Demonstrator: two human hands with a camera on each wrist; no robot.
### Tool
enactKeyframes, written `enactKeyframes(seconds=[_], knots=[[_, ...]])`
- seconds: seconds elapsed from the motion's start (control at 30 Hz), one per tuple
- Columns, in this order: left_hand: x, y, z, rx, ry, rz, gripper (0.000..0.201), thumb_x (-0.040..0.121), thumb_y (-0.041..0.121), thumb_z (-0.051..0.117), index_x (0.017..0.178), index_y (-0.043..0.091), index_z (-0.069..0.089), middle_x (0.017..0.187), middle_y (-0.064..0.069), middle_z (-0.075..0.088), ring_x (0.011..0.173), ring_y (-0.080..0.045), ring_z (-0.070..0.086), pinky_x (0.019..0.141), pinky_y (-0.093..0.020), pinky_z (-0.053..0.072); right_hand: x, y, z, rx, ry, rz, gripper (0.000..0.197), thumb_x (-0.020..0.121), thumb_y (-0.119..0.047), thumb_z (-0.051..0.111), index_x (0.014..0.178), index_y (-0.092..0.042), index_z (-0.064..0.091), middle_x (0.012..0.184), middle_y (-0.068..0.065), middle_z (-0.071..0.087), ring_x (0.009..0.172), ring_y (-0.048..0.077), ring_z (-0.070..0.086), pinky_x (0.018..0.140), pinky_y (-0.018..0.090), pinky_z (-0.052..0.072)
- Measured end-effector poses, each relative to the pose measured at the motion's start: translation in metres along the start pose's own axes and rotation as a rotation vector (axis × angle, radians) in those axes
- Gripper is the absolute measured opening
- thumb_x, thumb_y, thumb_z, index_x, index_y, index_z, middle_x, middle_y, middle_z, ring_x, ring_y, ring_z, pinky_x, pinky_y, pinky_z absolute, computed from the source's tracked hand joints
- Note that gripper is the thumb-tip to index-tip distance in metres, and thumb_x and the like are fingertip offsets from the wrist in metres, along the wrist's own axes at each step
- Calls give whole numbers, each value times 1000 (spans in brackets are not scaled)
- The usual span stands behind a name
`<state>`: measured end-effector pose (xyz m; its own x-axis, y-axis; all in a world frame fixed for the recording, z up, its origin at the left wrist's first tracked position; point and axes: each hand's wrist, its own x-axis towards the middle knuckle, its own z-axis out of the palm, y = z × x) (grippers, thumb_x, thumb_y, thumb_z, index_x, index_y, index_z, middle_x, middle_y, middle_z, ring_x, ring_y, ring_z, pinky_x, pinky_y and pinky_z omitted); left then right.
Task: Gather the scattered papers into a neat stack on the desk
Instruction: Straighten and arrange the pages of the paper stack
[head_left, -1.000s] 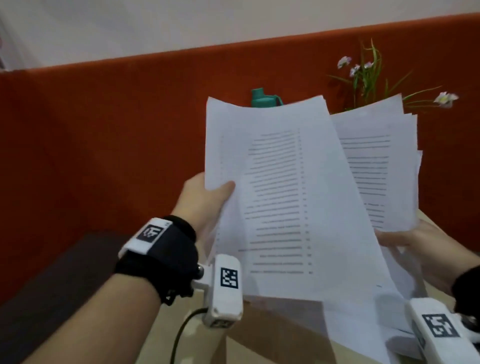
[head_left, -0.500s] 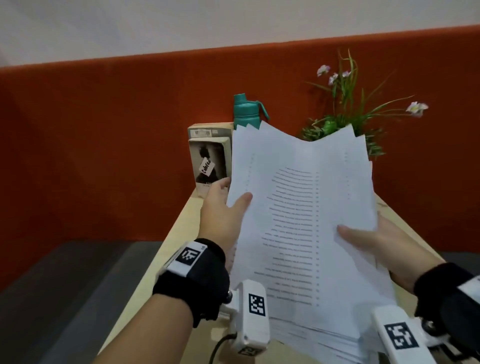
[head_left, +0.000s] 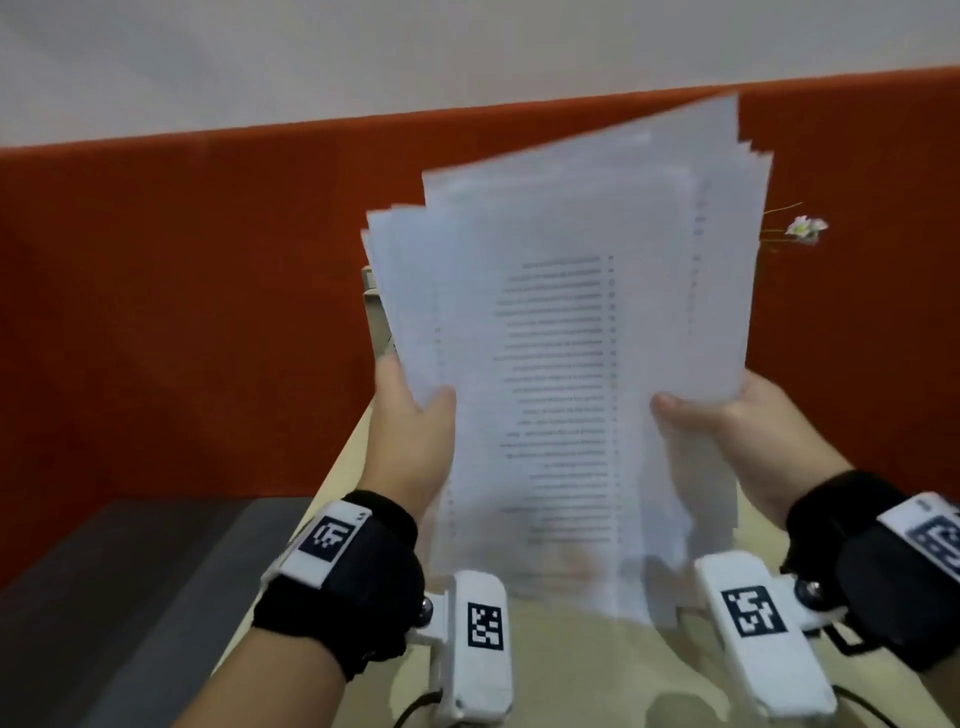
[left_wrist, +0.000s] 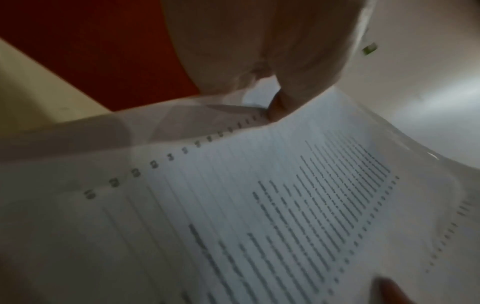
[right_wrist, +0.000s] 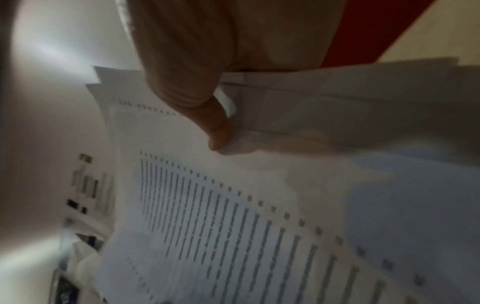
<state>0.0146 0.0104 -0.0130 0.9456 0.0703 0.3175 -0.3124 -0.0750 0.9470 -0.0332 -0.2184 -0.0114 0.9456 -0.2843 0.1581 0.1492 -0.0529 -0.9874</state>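
A sheaf of white printed papers (head_left: 561, 364) stands nearly upright above the light wooden desk (head_left: 571, 670), its sheets fanned unevenly at the top. My left hand (head_left: 415, 415) grips its left edge, thumb on the front sheet. My right hand (head_left: 727, 415) grips the right edge the same way. In the left wrist view the papers (left_wrist: 259, 205) fill the frame under my left hand (left_wrist: 275, 107). The right wrist view shows my right hand (right_wrist: 218, 133) pinching the papers (right_wrist: 233, 205), blurred.
An orange partition (head_left: 182, 312) rises behind the desk. A white flower (head_left: 805, 228) pokes out to the right of the sheets. A grey surface (head_left: 104, 597) lies lower left. Part of a box (head_left: 375, 291) shows behind the papers' left edge.
The two separate bunches came together into one sheaf. Both hands shifted to its side edges and lifted it upright, hiding the bottle and plant behind it.
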Motion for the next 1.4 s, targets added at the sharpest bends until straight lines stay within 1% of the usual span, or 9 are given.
enactKeyframes(seconds=[0.2,0.37,0.47,0.6,0.7,0.97,1.1,1.3,1.4], knots=[[-9,29,10,-97,8,143,49,88,5,64,127,17,38,117,10,62,107,-7,64,92,-32,55,5,-20,19,163,241,-243,41,84,-19,70,123,-15,59,108,0,73,92,15,71,74,30,54],[-6,36,20,14,232,277,46,88,3,59,132,10,45,117,2,65,102,-10,66,91,-24,55,7,-24,26,128,415,-376,30,84,-18,70,109,-19,53,93,-13,66,77,-3,65,58,10,50],[0,41,10,-20,260,275,56,83,13,68,132,17,41,108,11,65,98,-9,67,87,-28,55,3,-29,19,95,494,-441,35,84,-23,70,110,-23,47,96,-15,64,84,-1,66,70,17,53],[0,40,9,-24,152,189,51,82,14,70,126,20,44,107,11,66,98,-10,68,89,-42,57,1,-26,25,80,396,-401,16,91,-24,60,94,-38,52,98,-14,66,94,8,66,80,32,54],[5,45,9,29,208,292,45,84,13,66,125,17,47,105,9,67,97,-13,68,87,-43,58,4,-42,30,63,383,-492,18,92,-20,58,89,-37,52,91,-17,66,82,-3,65,71,23,54],[5,21,2,64,175,159,35,86,11,64,117,22,53,99,10,66,99,-18,66,88,-36,54,-4,-19,27,-84,142,-434,32,91,-15,62,107,-41,52,108,-18,66,102,4,65,87,36,55],[11,33,-2,58,284,283,26,87,14,63,110,22,53,87,19,61,82,-5,64,69,-20,50,7,-41,25,56,242,-540,31,89,-11,65,99,-35,50,102,-11,69,89,1,69,79,27,58],[5,9,-14,-92,-7,14,25,86,17,69,112,18,68,105,5,76,98,-17,72,89,-42,57,-5,-5,16,-58,30,-293,33,81,-25,70,114,-23,64,100,-11,74,88,5,73,67,19,58],[2,10,-1,56,178,166,18,87,16,66,104,21,62,88,16,68,93,-18,68,76,-26,56,-2,-9,28,-66,99,-388,20,88,-16,66,95,-34,63,86,-15,73,80,-2,71,59,11,53]])
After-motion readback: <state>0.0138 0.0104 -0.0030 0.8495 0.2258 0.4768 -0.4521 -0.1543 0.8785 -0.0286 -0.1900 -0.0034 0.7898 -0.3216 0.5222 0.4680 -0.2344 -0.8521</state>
